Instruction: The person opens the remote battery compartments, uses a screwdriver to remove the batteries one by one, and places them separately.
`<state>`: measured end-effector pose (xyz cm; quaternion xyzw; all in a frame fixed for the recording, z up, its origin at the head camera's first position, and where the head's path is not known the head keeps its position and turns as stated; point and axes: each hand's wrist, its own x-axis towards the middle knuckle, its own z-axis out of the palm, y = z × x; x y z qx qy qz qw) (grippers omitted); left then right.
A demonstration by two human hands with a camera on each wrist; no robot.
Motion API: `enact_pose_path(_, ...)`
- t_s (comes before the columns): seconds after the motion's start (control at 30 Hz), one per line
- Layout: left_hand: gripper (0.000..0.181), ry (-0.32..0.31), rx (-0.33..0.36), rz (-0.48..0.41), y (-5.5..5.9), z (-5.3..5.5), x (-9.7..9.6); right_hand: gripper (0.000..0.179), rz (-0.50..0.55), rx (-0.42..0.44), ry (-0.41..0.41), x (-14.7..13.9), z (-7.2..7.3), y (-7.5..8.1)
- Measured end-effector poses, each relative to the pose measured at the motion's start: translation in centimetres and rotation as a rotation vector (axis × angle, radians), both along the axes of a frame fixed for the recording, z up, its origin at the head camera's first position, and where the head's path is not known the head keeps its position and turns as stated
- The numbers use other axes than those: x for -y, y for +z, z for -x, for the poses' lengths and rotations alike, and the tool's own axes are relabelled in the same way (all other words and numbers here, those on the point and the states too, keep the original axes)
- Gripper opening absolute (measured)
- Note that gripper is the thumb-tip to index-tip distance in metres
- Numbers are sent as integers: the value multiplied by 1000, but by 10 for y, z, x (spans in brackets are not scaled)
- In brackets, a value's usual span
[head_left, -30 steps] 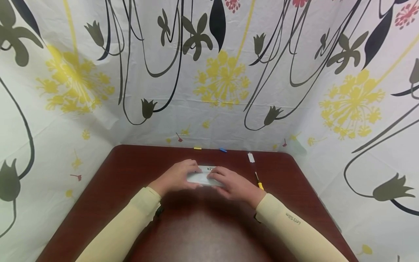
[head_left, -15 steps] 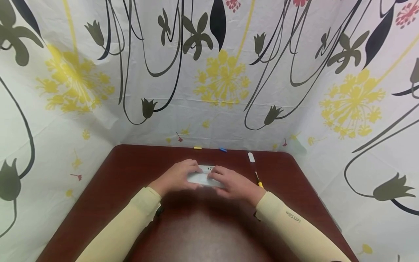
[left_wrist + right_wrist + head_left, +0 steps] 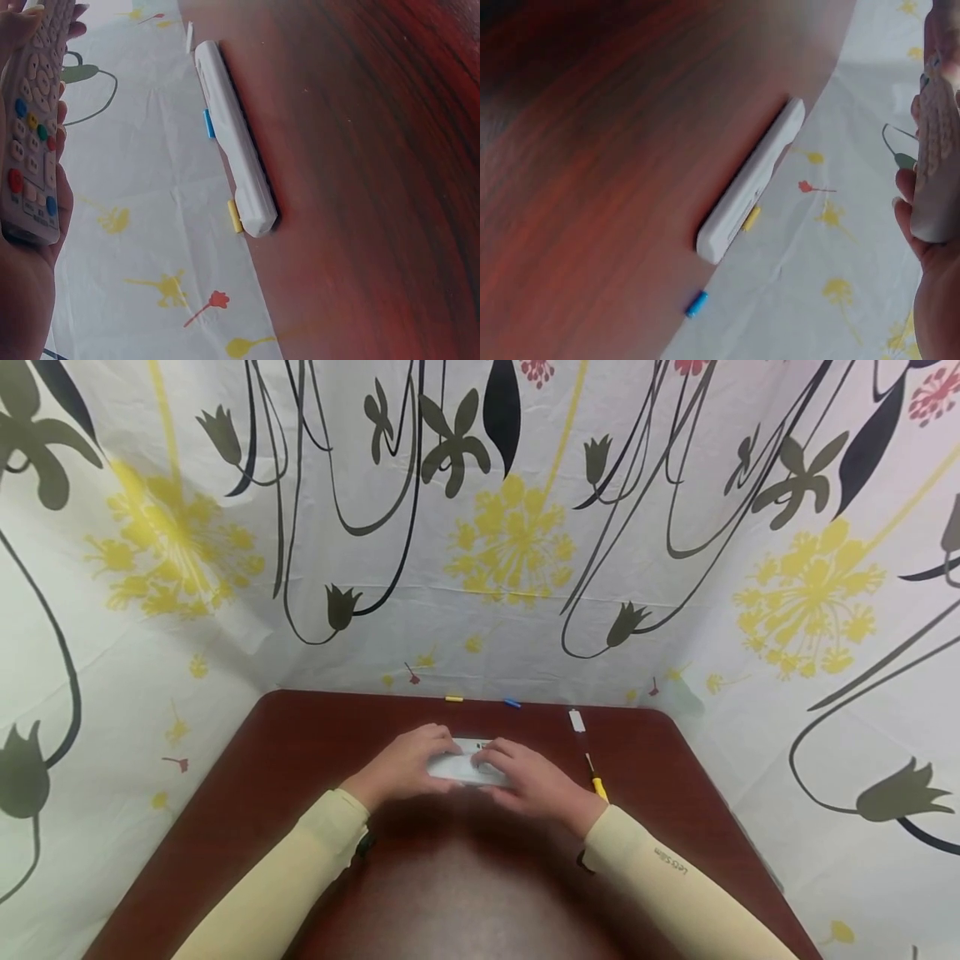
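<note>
A pale remote control [image 3: 34, 120] with white and coloured buttons is held between both hands. In the head view its smooth pale side [image 3: 453, 767] faces up, while both wrist views show its button side. My left hand [image 3: 405, 762] grips one end, fingers along its edges. The other end is in my right hand [image 3: 534, 779], whose fingertips lie on the upper surface. Just behind the remote, a long white casing-like piece [image 3: 229, 124] with a dark lower edge rests on the table, partly hidden by the hands in the head view.
Along the far edge of the dark red table [image 3: 337, 718] lie a small yellow cylinder [image 3: 453, 699] and a blue cylinder [image 3: 512, 702]. To the right are a white flat piece [image 3: 577, 720] and a screwdriver [image 3: 598, 787] with a yellow handle. Flower-patterned cloth [image 3: 517, 643] surrounds the table.
My right fingers have shifted slightly left and up on the remote control. My left hand and the small items have barely moved.
</note>
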<state>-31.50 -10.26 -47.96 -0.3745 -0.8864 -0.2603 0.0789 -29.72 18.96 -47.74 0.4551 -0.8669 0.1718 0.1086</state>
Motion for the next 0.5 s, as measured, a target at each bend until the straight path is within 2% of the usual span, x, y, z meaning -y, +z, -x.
enact_pose_path(0.27,46,8,-16,-29,3,1,2,41,174,90,-100,6,-2,3)
enact_pose_path(0.5,46,-9,-37,-18,2,2,3,30,154,117,-130,8,-2,10)
